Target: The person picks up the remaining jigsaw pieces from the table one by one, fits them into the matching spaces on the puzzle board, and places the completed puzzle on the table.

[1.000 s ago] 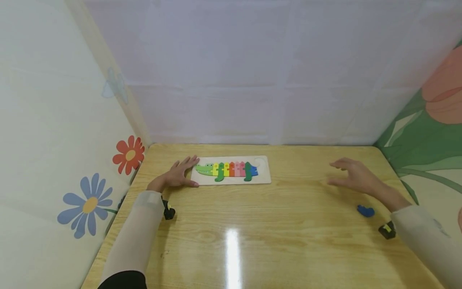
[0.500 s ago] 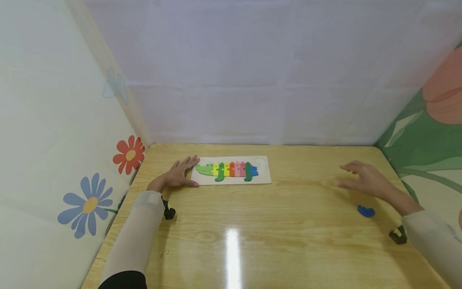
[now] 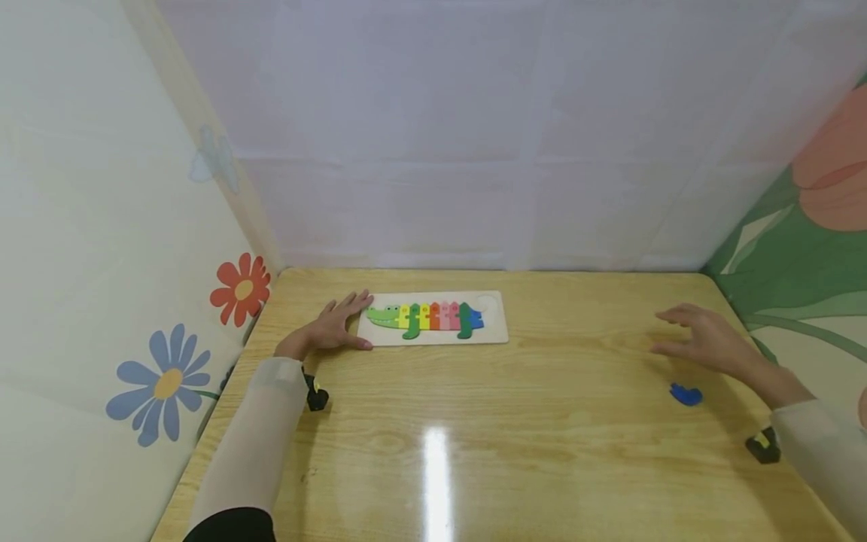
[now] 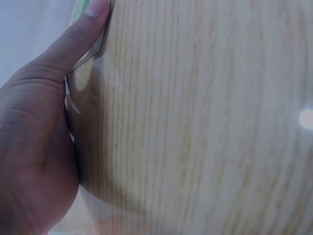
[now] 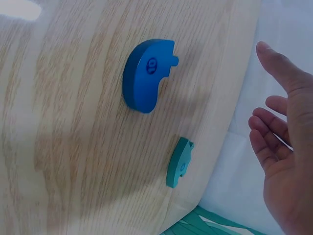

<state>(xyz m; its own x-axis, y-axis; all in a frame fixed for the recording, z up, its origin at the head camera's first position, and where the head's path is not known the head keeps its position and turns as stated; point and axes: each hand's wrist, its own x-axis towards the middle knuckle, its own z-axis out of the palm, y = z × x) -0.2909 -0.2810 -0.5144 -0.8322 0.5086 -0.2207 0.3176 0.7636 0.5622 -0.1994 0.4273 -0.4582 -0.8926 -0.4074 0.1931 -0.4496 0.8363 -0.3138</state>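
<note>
A pale wooden puzzle board [image 3: 497, 327] lies near the table's far edge, with a row of coloured crocodile pieces [image 3: 444, 317] set in it. At its right end a curved recess shows. My left hand [image 3: 328, 326] spreads over the board's left end; in the left wrist view the thumb [image 4: 73, 39] lies along the board's edge. My right hand [image 3: 711, 342] hovers over the right side of the table, fingers loosely bent, holding nothing. Nearer than it lies a curved blue puzzle piece [image 3: 686, 394], marked 10 in the right wrist view. A teal puzzle piece [image 5: 180, 162] lies beyond, hidden in the head view.
The wooden table [image 3: 528, 421] reaches back to a pale cloth wall [image 3: 433, 150]. Flower-printed cloth [image 3: 169, 384] stands at the left, and leaf-printed cloth [image 3: 806, 271] at the right. A small black device [image 3: 316, 394] hangs at the left wrist, another black device [image 3: 764, 446] at the right.
My right hand has moved to the right and slightly nearer, still holding nothing. The left hand, the board and the blue piece stay where they were.
</note>
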